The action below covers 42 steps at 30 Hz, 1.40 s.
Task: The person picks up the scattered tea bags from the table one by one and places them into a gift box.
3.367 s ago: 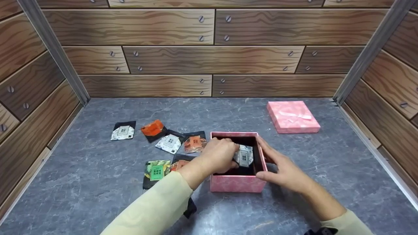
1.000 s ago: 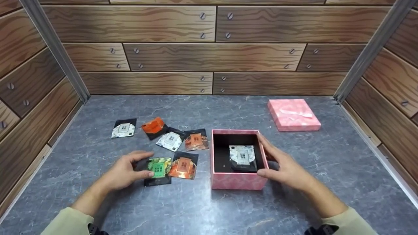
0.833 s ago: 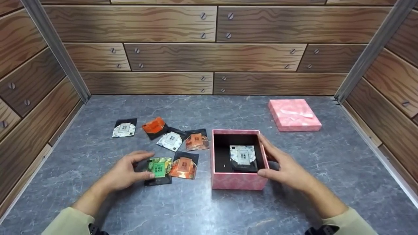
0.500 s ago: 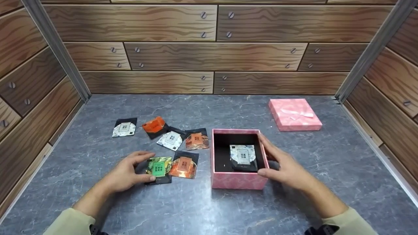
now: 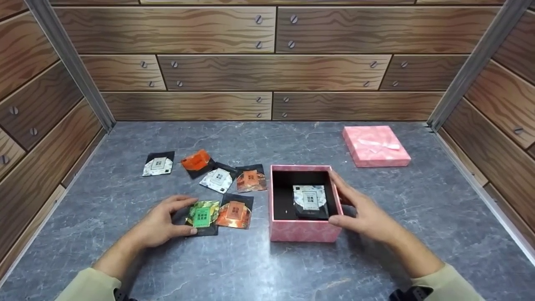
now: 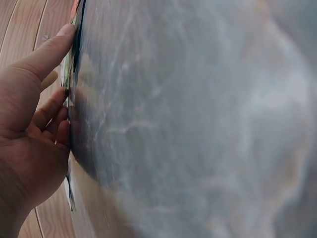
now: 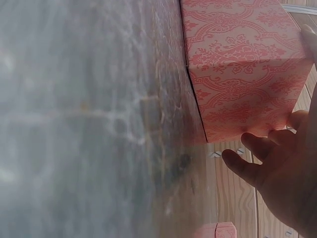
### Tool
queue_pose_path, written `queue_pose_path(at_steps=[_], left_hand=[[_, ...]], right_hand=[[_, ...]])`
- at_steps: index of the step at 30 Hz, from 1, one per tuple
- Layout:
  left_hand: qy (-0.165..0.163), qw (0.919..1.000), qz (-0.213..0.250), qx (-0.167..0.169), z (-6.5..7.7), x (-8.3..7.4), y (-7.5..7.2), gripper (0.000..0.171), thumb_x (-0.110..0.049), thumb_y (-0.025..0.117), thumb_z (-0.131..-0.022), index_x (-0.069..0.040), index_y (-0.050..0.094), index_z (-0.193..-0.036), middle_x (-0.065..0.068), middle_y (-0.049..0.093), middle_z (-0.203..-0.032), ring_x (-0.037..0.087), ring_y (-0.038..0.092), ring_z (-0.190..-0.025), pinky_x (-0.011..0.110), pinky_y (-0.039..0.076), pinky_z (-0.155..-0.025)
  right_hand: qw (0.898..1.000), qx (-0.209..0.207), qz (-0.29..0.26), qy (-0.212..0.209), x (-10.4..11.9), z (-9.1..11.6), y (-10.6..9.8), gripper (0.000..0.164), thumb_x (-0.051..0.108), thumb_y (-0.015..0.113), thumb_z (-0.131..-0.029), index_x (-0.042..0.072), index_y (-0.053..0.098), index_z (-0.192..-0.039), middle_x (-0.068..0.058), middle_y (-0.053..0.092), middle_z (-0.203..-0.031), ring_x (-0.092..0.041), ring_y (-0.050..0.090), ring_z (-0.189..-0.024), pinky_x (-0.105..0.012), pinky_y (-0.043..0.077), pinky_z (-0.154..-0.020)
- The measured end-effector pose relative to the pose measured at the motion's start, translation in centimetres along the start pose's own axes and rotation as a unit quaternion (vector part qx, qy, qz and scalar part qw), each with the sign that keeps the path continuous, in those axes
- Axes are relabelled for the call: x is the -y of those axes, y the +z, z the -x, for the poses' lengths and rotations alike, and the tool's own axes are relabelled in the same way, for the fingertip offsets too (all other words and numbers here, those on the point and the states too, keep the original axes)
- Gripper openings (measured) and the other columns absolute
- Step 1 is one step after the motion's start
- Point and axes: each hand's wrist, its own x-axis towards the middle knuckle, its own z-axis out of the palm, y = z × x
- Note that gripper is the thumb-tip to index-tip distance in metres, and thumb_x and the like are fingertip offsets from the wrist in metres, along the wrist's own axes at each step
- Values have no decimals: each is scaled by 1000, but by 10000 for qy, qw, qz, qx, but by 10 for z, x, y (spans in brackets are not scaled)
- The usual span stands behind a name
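My left hand (image 5: 156,221) is at a sachet (image 5: 202,215) with a green label, low on the left of the head view. Its thumb and forefinger grip the sachet's near and far edges; the left wrist view shows the sachet only edge-on beside the thumb (image 6: 57,44). On the right, my right hand (image 5: 368,213) rests against the side of a lidless pink box (image 5: 304,231), thumb at the near corner and fingers fairly straight along the wall. Inside the box lies a white-and-black sachet (image 5: 310,200). The right wrist view shows the patterned box (image 7: 242,94) above the fingers.
An orange-and-black sachet (image 5: 234,211) touches the green one. Behind lie another orange-labelled sachet (image 5: 251,178), a white one (image 5: 216,178), a red-orange one (image 5: 196,161) and a separate white one (image 5: 158,164). The pink lid (image 5: 376,146) with a bow lies at the back right.
My left hand has left the box, where a white sachet now lies, and gone to the green sachet. Its thumb has slid to the near edge. The right hand stays put.
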Motion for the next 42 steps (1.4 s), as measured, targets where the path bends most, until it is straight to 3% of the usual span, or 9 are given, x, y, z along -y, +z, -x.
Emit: queue_pose_path(at_steps=[3, 7, 15, 26, 30, 38, 42], left_hand=[[33, 10000, -34, 2, 0, 1, 0, 81, -34, 94, -80, -11, 61, -150, 18, 54, -152, 48, 48, -140, 72, 29, -116], [83, 9999, -55, 35, -1, 2, 1, 80, -34, 94, -79, -11, 62, -150, 17, 55, -151, 47, 49, -139, 72, 30, -116], [110, 9999, -72, 50, -2, 2, 0, 78, -32, 94, -80, -10, 63, -148, 17, 55, -150, 47, 49, -139, 71, 31, -116], [123, 9997, 34, -191, -4, 0, 0, 74, -20, 95, -78, -7, 65, -145, 14, 59, -140, 41, 55, -131, 67, 37, -114], [121, 9993, 73, -357, -5, -1, 1, 73, -13, 94, -77, -6, 66, -144, 12, 58, -137, 38, 57, -126, 64, 41, -112], [3, 9992, 242, -331, -10, -7, 3, 72, -2, 89, -78, -3, 63, -146, 13, 55, -133, 23, 60, -102, 40, 53, -92], [-38, 9989, 339, -333, -11, -9, 3, 72, -1, 87, -79, -3, 63, -146, 14, 54, -131, 23, 59, -100, 38, 52, -89]], right_hand=[[10000, 7, 0, 2, 0, 0, 0, 104, 25, 84, -89, 22, 20, -172, -9, 21, -175, -36, 29, -154, -61, 29, -118], [10000, -3, 20, 21, -1, 0, 0, 104, 24, 84, -90, 23, 19, -172, -6, 22, -175, -35, 31, -153, -58, 31, -117], [9998, -14, -110, -141, -2, 1, 2, 104, 19, 84, -89, 18, 21, -171, -7, 25, -174, -38, 45, -146, -33, 38, -115], [9998, 6, -163, -59, 0, 0, 1, 104, 21, 84, -89, 20, 20, -171, -8, 24, -174, -32, 47, -145, -32, 37, -115], [10000, -4, -91, -31, 0, -1, 1, 104, 23, 84, -89, 22, 20, -172, -5, 23, -175, -31, 40, -149, -35, 33, -118], [10000, -23, -22, -22, 0, 1, 1, 104, 23, 84, -89, 20, 20, -171, -7, 22, -175, -36, 29, -154, -61, 28, -119], [10000, -25, -7, -59, -1, 0, 1, 104, 23, 84, -89, 19, 20, -171, -9, 22, -174, -36, 33, -152, -58, 31, -118]])
